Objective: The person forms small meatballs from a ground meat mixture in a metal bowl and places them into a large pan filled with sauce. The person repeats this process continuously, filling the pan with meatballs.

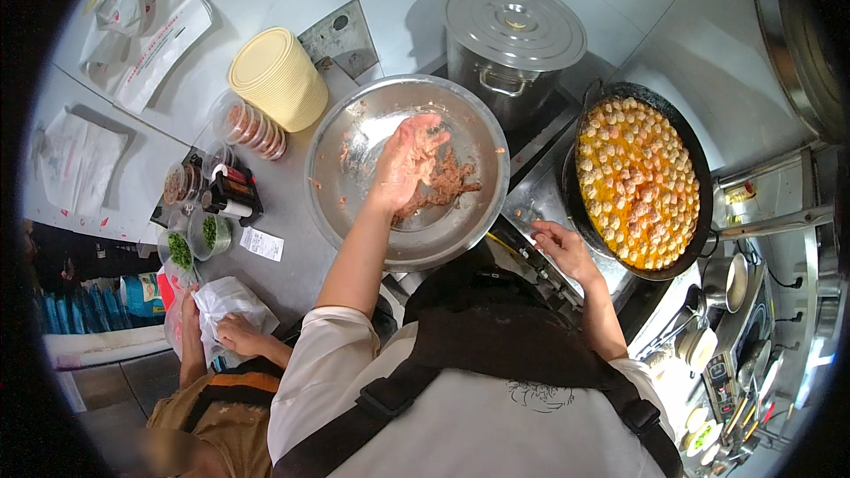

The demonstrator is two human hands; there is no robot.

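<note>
A wide steel bowl (316, 208) stands on the counter in front of me, with reddish-brown minced meat (453, 179) at its bottom and smears up its wall. Inside it, my left hand (409, 161) is coated in pale paste, its fingers curled around some of the mince. My right hand (567, 252) hangs between the bowl and a black wok (574, 199), fingers loosely bent and apart, with no object visible in them. Many small pale meatballs (633, 181) float in orange-yellow liquid in the wok.
A lidded steel stockpot (515, 26) stands behind the bowl. Left are stacked cream lids (279, 80), clear tubs (252, 128), chopped greens (210, 235) and a receipt (262, 244). At lower left, another person's hands (237, 335) handle a white plastic bag (232, 303).
</note>
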